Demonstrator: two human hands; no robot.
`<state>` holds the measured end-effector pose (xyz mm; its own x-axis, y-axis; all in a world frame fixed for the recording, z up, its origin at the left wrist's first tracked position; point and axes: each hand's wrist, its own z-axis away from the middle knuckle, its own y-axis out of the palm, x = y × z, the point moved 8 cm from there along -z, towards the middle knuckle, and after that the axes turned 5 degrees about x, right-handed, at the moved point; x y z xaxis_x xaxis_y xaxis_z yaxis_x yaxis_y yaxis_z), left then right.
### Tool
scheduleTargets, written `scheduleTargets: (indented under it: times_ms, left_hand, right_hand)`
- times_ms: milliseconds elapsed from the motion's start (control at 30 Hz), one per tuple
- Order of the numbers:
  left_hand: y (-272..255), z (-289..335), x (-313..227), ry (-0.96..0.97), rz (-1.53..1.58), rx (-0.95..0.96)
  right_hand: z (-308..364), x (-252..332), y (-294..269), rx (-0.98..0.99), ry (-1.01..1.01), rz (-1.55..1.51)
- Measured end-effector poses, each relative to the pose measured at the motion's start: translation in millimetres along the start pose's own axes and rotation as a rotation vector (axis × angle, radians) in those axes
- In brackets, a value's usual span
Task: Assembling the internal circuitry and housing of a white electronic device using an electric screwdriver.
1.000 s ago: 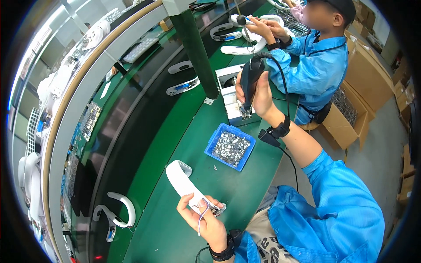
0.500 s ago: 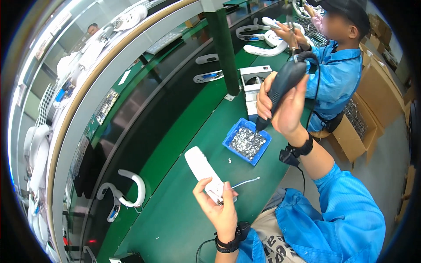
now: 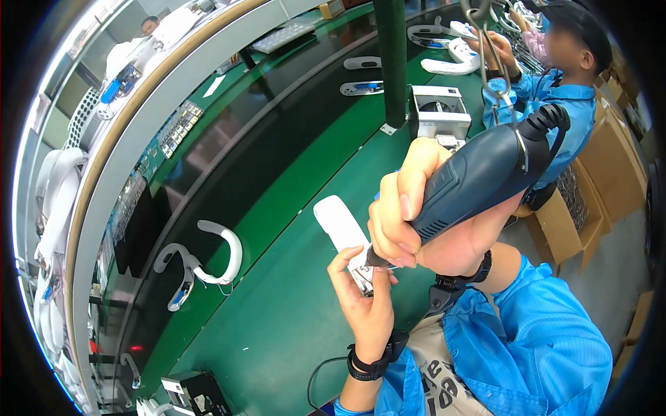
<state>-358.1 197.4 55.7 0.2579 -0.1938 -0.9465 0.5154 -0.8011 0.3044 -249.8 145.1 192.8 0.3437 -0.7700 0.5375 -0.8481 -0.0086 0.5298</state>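
Observation:
My right hand (image 3: 461,243) is wrapped round a dark blue electric screwdriver (image 3: 479,177), whose cable leaves its upper end. The tool slants down to the left, its nose at the near end of a long white plastic housing (image 3: 338,216). Whether the bit touches a screw is hidden by my fingers. My left hand (image 3: 366,301) grips that near end between thumb and fingers, holding the housing just over the green bench (image 3: 277,305). A thin cable at the housing is mostly covered.
A green post (image 3: 392,69) and a white-framed device (image 3: 440,111) stand beyond my hands. White curved parts (image 3: 232,253) lie on the dark conveyor at left. Metal hooks (image 3: 496,83) hang above. A co-worker in blue (image 3: 572,104) stands at right by a cardboard box (image 3: 555,232).
The screwdriver has come down and toward me from above the blue screw tray to the housing. My right hand now covers most of the tray. The view has shifted slightly.

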Motion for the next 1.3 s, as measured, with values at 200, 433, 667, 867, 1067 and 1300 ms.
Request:
scheduleTargets:
  times_ms: [200,433,667,867,1067,1300]
  left_hand:
    - [-3,2,-3,0.005,-0.031,-0.001]
    - [-10,6,8,0.003,0.054,-0.037]
    - [-14,17,6,0.133,-0.202,-0.025]
    - [-14,9,-6,0.169,-0.220,-0.071]
    - [-5,13,4,0.004,-0.065,-0.019]
    - [-8,15,-8,-0.030,-0.283,0.061]
  right_hand:
    - [3,-11,3,0.017,0.046,0.011]
    - [4,-15,14,-0.012,0.324,0.297]
    - [0,-41,17,0.280,0.187,0.354]
    - [-11,-49,32,0.110,0.584,0.520]
    - [5,-40,24,-0.114,0.352,0.495]
    - [27,24,-2,-0.198,-0.105,0.187]
